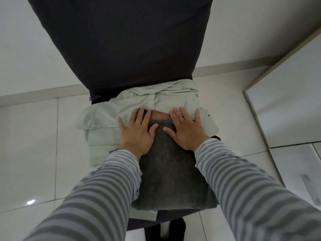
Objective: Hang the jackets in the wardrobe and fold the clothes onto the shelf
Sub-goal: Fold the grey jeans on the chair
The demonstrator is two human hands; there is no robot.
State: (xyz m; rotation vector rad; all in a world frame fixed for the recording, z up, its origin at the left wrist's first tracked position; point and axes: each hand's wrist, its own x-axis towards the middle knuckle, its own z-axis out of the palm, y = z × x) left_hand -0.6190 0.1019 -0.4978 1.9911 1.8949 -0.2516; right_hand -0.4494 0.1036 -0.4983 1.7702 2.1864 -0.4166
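Two hands lie flat on a dark grey cloth (171, 173) that sits folded on a chair seat. The left hand (137, 131) has its fingers straight and spread, pressing down on the far left part of the cloth. The right hand (185, 129) does the same on the far right part. Neither hand grips anything. The two thumbs point toward each other and are near but apart.

Under the grey cloth is a pale green cloth (104, 122). It is bunched up at the far side and hangs over the left edge of the seat. A small brown patch shows between the fingertips; it may be a label, but the view is too blurry to be sure.

The dark chair back (119, 40) stands up at the far side. Both striped sleeves (243, 180) reach in from the near side. The floor (29, 145) is shiny white tile.
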